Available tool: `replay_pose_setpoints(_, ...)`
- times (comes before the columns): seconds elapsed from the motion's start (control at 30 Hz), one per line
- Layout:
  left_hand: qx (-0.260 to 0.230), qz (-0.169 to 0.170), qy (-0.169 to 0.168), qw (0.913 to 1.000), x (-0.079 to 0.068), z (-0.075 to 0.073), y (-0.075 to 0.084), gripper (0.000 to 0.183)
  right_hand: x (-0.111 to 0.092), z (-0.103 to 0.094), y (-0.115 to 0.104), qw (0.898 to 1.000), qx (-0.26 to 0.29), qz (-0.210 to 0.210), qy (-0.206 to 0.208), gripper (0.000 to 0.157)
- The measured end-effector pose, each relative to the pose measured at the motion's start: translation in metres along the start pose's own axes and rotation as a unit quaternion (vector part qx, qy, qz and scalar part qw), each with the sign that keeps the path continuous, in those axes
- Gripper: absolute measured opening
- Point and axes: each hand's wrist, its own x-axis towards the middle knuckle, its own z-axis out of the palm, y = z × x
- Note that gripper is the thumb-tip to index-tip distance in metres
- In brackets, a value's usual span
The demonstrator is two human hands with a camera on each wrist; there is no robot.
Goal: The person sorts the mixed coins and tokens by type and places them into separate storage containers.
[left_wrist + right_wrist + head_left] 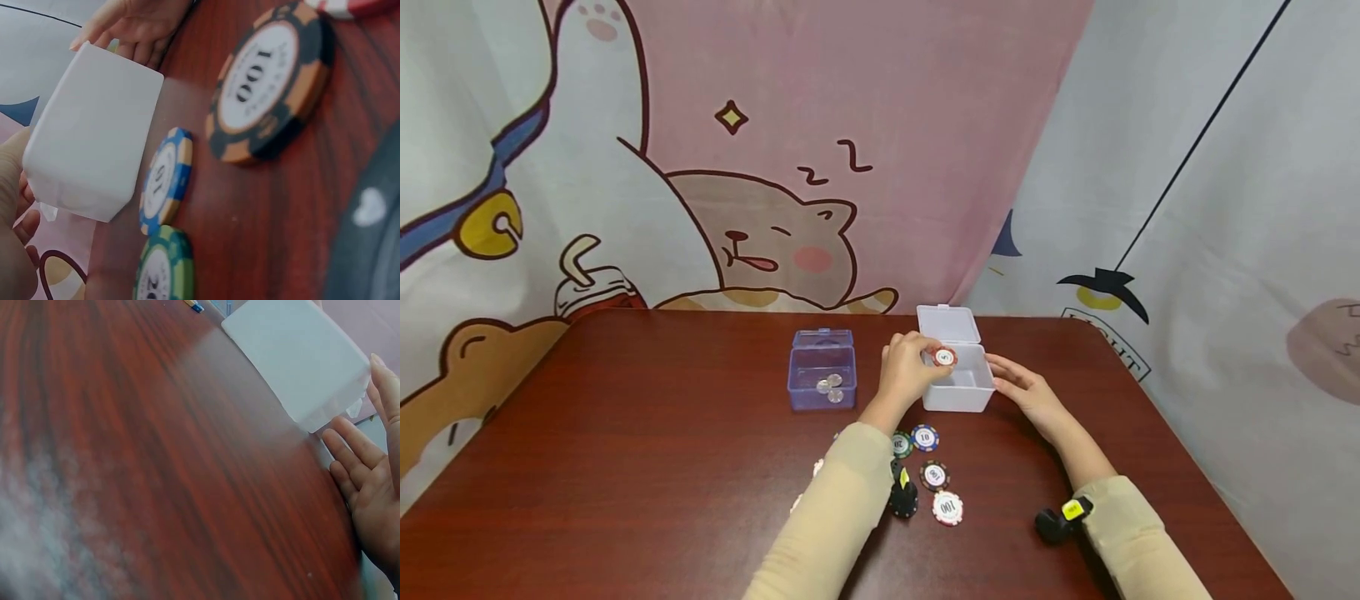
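Note:
My left hand [911, 364] pinches a red-and-white poker chip [944, 357] marked 5 between thumb and fingers, above the mouth of a white plastic box [957, 400] whose lid [948, 324] is flipped up at the back. At the box's right side my right hand [1026, 390] touches the wall with extended fingers. The right wrist view shows that hand [369, 469] with its fingers at the box's [300, 356] corner. In the left wrist view the box [94, 125] hides the pinched chip.
A blue translucent box [822, 400] with several coins [835, 381] stands open to the left. In front lie a blue 10 chip [925, 437], a green 20 chip [901, 445], a black-and-orange 100 chip [935, 476] and a red-and-white 100 chip [948, 507]. The left sleeve partly covers other chips.

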Motion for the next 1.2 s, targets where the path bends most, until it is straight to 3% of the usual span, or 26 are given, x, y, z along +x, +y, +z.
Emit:
replay_pose_setpoints(0.23, 0.009, 0.003, 0.015, 0.9998, -0.004, 0.003, 0.000, 0.039, 0.000, 0.000, 0.002, 1.000, 0.000, -0.005, 0.000, 0.050)
replay_pose_setpoints(0.53, 0.017, 0.004, -0.008, 0.9998, -0.005, -0.001, 0.000, 0.046, 0.000, 0.001, -0.001, 1.000, -0.008, 0.002, 0.003, 0.050)
replay_pose_setpoints(0.83, -0.029, 0.018, -0.052, 0.9981, -0.010, -0.012, 0.000, 0.050, -0.002, 0.000, 0.000, 1.000, -0.011, 0.004, 0.006, 0.050)
replay_pose_setpoints(1.2, -0.100, 0.055, -0.044, 0.9925, -0.024, -0.031, -0.002, 0.051, -0.001, 0.001, 0.001, 1.000, -0.006, -0.006, 0.000, 0.049)
